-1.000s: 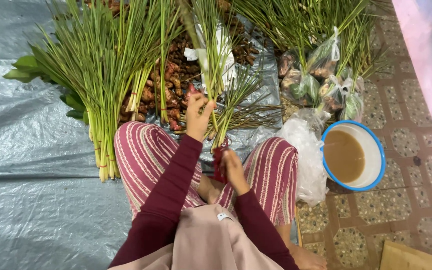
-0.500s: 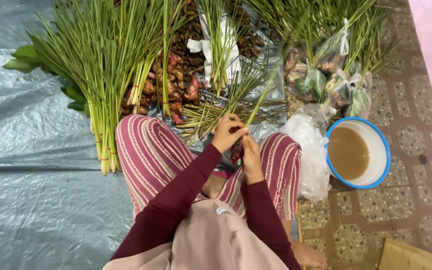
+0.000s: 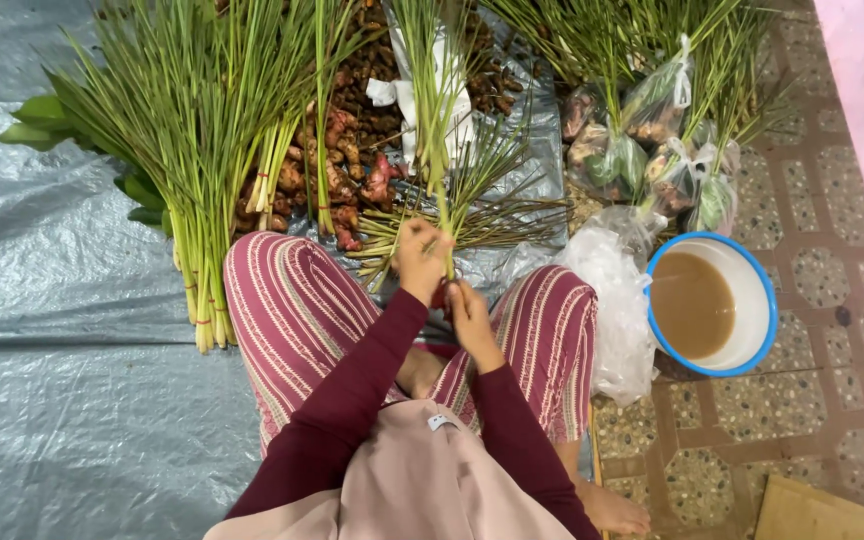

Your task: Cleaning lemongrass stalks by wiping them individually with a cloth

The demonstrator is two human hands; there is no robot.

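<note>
I sit on the ground with striped trousers and maroon sleeves. My left hand is closed around a thin bunch of lemongrass stalks that points away from me. My right hand sits just below it, fingers closed at the bunch's lower end. Something small and red shows between the two hands; I cannot tell what it is. Loose trimmed stalks fan out on the sheet under the hands.
A big tied lemongrass bundle lies at the left on the grey plastic sheet. Reddish roots are piled behind. Clear bags of produce, a white plastic bag and a blue-rimmed bowl of brown liquid sit on the tiled floor at the right.
My left hand has come down from the upper leaves to the bunch's base, close to my right hand. The bunch now stands more upright in front of my knees.
</note>
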